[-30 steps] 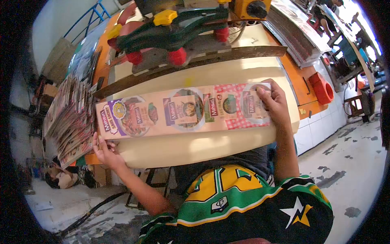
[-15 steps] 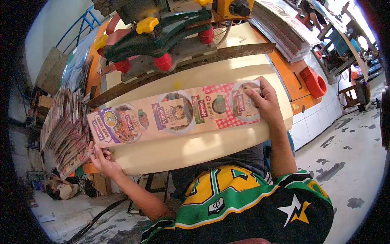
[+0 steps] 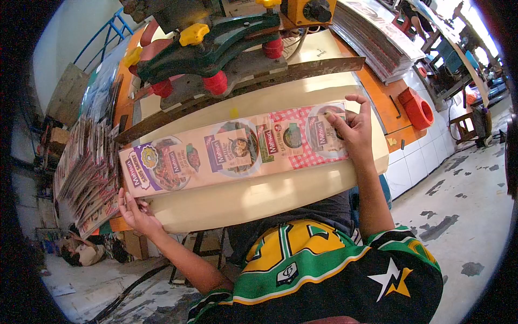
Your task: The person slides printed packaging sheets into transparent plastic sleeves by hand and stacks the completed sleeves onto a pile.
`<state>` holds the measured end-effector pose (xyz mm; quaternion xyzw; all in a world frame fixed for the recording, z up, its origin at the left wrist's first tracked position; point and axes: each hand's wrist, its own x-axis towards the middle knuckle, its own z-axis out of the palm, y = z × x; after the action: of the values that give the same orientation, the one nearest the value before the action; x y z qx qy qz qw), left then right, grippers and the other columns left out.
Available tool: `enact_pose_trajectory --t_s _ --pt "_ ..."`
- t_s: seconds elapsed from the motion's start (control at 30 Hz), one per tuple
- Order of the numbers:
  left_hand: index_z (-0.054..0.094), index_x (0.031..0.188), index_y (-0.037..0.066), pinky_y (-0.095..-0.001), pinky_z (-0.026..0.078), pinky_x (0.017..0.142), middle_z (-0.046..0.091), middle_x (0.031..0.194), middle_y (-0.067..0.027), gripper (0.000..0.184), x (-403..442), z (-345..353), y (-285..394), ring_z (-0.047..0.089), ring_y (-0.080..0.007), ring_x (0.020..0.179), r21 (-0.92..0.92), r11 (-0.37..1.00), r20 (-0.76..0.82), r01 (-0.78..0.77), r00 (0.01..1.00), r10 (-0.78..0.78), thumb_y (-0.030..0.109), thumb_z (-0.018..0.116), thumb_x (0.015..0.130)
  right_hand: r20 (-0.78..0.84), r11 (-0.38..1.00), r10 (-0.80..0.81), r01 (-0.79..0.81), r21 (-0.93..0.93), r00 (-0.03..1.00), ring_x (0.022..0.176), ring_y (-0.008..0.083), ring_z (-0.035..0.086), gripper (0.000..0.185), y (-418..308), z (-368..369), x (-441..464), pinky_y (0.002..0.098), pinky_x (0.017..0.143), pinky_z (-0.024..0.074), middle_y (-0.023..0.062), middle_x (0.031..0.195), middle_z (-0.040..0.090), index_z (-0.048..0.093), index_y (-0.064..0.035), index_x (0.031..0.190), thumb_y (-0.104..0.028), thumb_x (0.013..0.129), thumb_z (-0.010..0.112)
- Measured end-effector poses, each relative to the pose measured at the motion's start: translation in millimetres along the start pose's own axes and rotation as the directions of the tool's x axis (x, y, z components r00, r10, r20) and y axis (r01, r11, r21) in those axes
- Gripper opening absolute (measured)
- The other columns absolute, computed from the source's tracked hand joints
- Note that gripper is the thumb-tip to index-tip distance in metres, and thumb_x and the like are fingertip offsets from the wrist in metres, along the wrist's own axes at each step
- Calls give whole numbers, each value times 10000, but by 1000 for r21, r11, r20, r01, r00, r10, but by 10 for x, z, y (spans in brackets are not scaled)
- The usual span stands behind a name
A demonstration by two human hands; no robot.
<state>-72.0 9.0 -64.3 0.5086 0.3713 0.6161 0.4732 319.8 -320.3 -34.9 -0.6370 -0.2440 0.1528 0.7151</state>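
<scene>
A long printed sheet with food pictures and "Mahsun" labels lies across the cream-coloured board. At its lower-left corner is my left hand, fingers apart and tips touching the edge. My right hand is at the right end, its thumb resting on the print and its index finger raised off beyond the edge. The other right fingers are partly hidden. Above the sheet a long metal bar crosses the board, under a dark green machine frame with red feet and yellow knobs.
A messy pile of printed sheets stands at left, and a tall stack of boards at the back right. On the orange table sit a red ring-shaped part and a hex key. A person is low in the left background.
The printed sheet has shifted slightly right and up. My right index finger has lifted away from the sheet's edge and opened from the thumb. My left hand stays at the lower-left corner.
</scene>
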Motion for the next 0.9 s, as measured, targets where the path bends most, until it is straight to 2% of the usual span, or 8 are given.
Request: enact_pose_trajectory --t_s 0.17,0.27,0.5,0.6,0.7,0.8,0.87,0.9 --pt "547 1270 63 -155 361 473 654 857 -4 343 -17 15 12 472 -39 554 17 1000 -11 -6 1000 6 167 634 955 -28 995 -54 56 80 998 766 161 693 508 18 56 -11 222 596 533 189 924 711 314 -94 1233 -70 898 695" --pt "546 1271 61 -155 355 472 653 855 -3 342 2 -26 -26 471 -39 558 26 1000 -3 -10 1000 10 167 630 957 -14 998 -56 57 31 998 747 139 682 471 47 24 -5 212 579 518 176 917 712 339 -102 1215 -60 902 688" --pt "536 1276 42 -159 365 482 648 863 -7 346 -14 27 3 468 -41 557 32 999 -38 -11 999 12 154 621 960 -9 999 -23 23 -24 1000 719 116 668 447 33 9 -11 199 559 498 161 904 715 365 -88 1204 -51 898 689" --pt "537 1275 44 -159 368 483 648 874 -8 342 18 -42 -51 466 -40 557 20 1000 -10 -16 1000 16 148 619 961 -26 997 -15 17 75 1000 701 102 662 446 5 49 -19 190 550 486 155 891 718 372 -78 1201 -62 895 696" --pt "538 1271 44 -160 367 482 648 874 -7 338 22 -50 -56 463 -38 556 15 1000 -10 -18 1000 18 147 620 960 -6 1000 -7 7 15 1000 689 100 665 438 8 26 -14 186 541 483 156 877 722 374 -73 1197 -61 896 693" --pt "541 1268 50 -156 366 474 649 875 -6 334 20 -39 -41 464 -36 554 14 1000 -10 -20 1000 20 149 622 960 -15 1000 11 -11 13 1000 622 70 628 420 -12 30 -15 177 493 437 108 785 709 394 -72 1181 -66 893 700" --pt "543 1266 54 -152 363 467 650 875 -4 330 10 -13 -27 465 -34 551 17 1000 -21 -17 1000 18 150 621 960 -10 996 17 -18 -83 1000 551 33 561 392 23 -20 -4 171 448 369 45 682 664 423 -75 1153 -79 889 713" --pt "545 1263 57 -148 360 460 651 875 -3 326 3 1 -18 465 -33 548 19 1000 -32 -15 999 15 151 621 960 -10 996 17 -18 -83 1000 551 33 561 392 20 -3 -4 171 448 369 45 682 664 423 -75 1153 -79 889 713"
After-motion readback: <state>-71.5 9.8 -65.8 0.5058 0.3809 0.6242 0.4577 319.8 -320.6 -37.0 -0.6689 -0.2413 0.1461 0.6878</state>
